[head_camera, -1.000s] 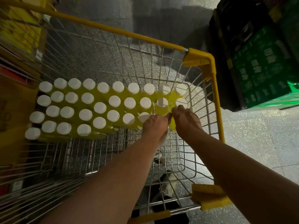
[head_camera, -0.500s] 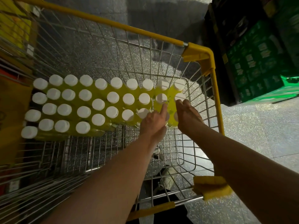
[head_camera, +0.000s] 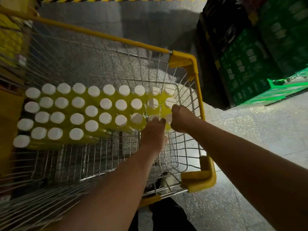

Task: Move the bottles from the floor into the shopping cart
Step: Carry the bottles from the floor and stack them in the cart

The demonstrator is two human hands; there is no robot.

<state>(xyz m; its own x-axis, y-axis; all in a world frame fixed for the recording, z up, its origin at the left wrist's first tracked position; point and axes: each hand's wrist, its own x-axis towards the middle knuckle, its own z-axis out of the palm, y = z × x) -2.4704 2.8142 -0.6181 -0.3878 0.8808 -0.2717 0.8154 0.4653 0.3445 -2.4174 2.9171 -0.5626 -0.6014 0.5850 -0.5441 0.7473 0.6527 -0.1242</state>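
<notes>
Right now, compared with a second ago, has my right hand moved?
Yes, slightly. The right hand has shifted toward the cart's yellow side rail, uncovering a white cap on its left.

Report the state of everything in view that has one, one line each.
bottles: capped, upright, packed in rows at the cart's far end
cart: standing on the floor, partly loaded
left hand: at the near-row caps, blurred, grip unclear
right hand: fingers curled down at the rightmost bottles, grip hidden
crates: stacked to the right of the cart
</notes>
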